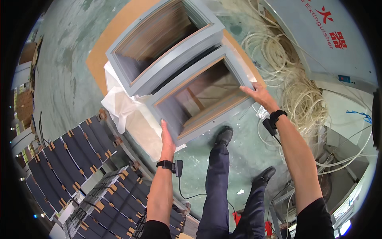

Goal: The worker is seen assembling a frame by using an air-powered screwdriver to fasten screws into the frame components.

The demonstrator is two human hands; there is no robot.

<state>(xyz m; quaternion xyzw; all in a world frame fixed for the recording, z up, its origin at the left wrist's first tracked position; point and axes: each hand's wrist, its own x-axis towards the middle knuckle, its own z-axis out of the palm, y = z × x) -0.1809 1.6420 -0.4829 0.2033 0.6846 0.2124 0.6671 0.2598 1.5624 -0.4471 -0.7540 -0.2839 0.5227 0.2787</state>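
Observation:
My left hand (167,139) grips the near left end of a grey hollow rectangular frame (215,121), its thumb laid along the edge. At the right end my right hand (260,96) is closed over the rim, thumb on top and the other fingers partly hidden. Through the opening I see brown inner edges and pale sheeting below. A second grey frame (177,55), or a stack of them, lies just beyond, with a dark narrow gap between the two. Its inside is streaked by blur. Whether the near frame is lifted or resting, I cannot tell.
Under the frames lie a brown board (99,59) and white sheeting (119,106). Dark panels (61,165) with brown corner pieces are stacked at the lower left. Coiled clear hoses (304,101) spread over the floor on the right, beside a pale metal cabinet (330,65).

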